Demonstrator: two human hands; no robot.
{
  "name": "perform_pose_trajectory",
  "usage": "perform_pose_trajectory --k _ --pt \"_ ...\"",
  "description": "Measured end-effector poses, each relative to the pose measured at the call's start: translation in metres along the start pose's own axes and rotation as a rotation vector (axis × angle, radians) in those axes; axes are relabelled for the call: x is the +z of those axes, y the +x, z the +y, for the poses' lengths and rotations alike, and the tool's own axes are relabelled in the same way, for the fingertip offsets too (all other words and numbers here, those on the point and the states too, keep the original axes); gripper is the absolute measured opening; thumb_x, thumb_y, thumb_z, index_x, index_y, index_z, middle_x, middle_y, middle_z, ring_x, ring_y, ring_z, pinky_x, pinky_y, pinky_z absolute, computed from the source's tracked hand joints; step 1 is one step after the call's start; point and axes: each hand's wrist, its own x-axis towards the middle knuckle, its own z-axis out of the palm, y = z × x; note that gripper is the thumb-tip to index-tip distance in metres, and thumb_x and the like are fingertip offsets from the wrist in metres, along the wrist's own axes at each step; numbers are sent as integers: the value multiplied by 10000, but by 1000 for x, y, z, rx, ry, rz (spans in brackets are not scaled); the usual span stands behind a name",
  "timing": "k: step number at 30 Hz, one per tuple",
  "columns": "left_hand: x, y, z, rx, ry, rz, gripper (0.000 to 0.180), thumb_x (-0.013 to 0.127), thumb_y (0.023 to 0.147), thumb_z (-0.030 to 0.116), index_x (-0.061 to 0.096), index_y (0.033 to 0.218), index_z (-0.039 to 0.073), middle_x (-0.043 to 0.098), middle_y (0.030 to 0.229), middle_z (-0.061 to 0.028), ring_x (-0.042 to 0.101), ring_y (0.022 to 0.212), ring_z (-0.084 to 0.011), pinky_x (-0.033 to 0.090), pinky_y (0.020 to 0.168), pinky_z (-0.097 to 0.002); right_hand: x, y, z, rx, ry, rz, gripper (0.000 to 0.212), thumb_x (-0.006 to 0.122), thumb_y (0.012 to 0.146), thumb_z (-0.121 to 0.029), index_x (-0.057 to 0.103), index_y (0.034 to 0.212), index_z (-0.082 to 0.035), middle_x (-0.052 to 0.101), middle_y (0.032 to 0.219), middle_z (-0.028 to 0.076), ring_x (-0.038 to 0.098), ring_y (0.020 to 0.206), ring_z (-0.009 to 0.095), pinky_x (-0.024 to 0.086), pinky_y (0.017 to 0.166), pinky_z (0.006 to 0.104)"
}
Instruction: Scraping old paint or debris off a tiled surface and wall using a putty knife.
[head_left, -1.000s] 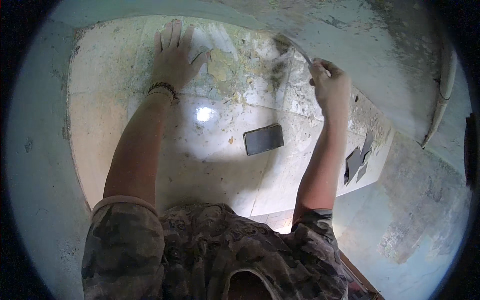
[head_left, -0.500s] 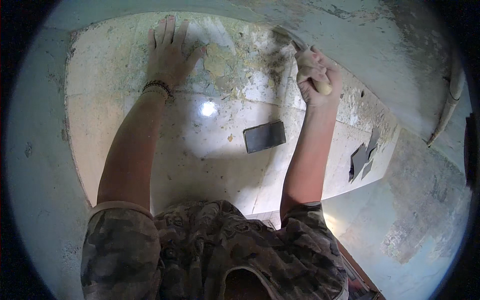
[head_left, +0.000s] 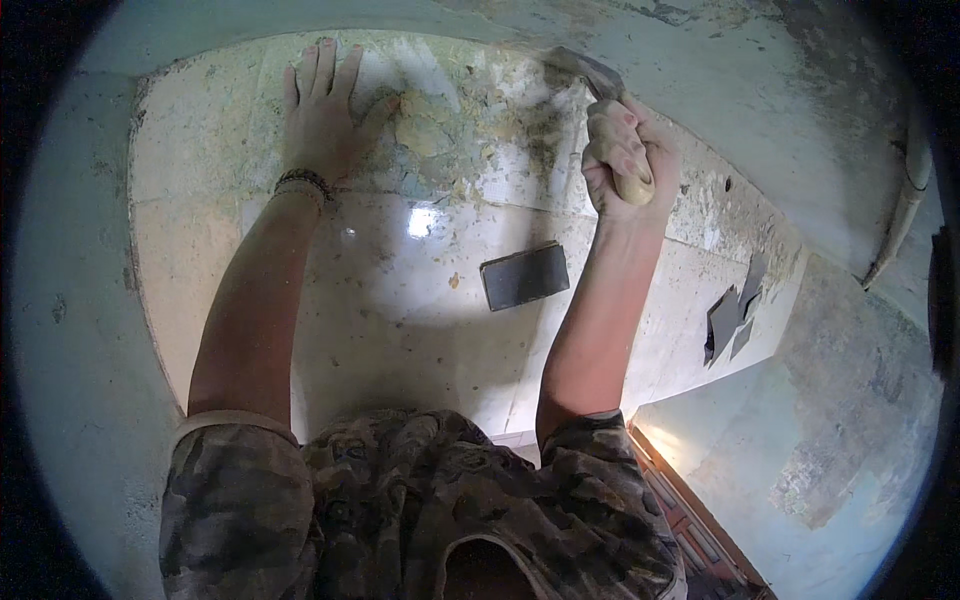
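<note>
My left hand (head_left: 322, 125) lies flat with fingers spread on the far left of a pale tiled ledge (head_left: 400, 300), among crumbs and flakes of old paint. In the far right part, my right hand (head_left: 622, 150) is wrapped round the pale handle of a scraper (head_left: 598, 76). Its metal blade points away from me, close to where the ledge meets the wall; whether it touches the wall I cannot tell. Between my forearms rests a dark rectangular sanding block (head_left: 525, 277), apart from both hands.
Torn pieces of dark sandpaper (head_left: 722, 320) lie at the ledge's right end. Worn greenish walls (head_left: 700, 70) with patchy paint close in the far side, left and right. A pipe (head_left: 900, 225) runs down the right wall. Below the ledge's right end shows a brown-edged frame (head_left: 690, 490).
My right hand has shifted slightly towards me and turned, so more of the scraper blade shows. My left hand stays flat on the ledge.
</note>
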Motion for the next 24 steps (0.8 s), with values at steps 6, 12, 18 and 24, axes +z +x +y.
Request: perform_pose_trajectory --k 6,12,18,24 --pt "-4 -1 -3 -29 30 -7 732 518 949 580 368 1500 121 283 1585 -182 217 1490 -326 115 1205 -537 -22 15 -5 139 -120 46 275 374 1030 -109 426 765 -54 406 616 2 324 383 88 324 320 218" --pt "-2 5 2 -16 32 -12 728 519 951 577 371 1500 122 297 1580 -181 227 1485 -330 126 1205 -526 -8 -3 -5 18 -137 156 193 419 1009 -129 448 837 -46 430 606 37 343 395 129 299 329 259" --pt "-5 5 4 -18 39 -35 774 529 926 612 366 1511 132 283 1593 -170 212 1492 -321 117 1218 -508 -32 5 -22 -2 -136 51 165 371 1020 -112 397 875 -37 442 692 54 377 438 126 343 297 241" --pt "-6 4 5 -16 51 -58 762 523 931 608 376 1507 131 269 1600 -174 209 1495 -313 105 1221 -502 -33 4 -37 -19 -253 93 169 391 1011 -117 477 1091 4 450 675 39 446 506 145 356 310 283"
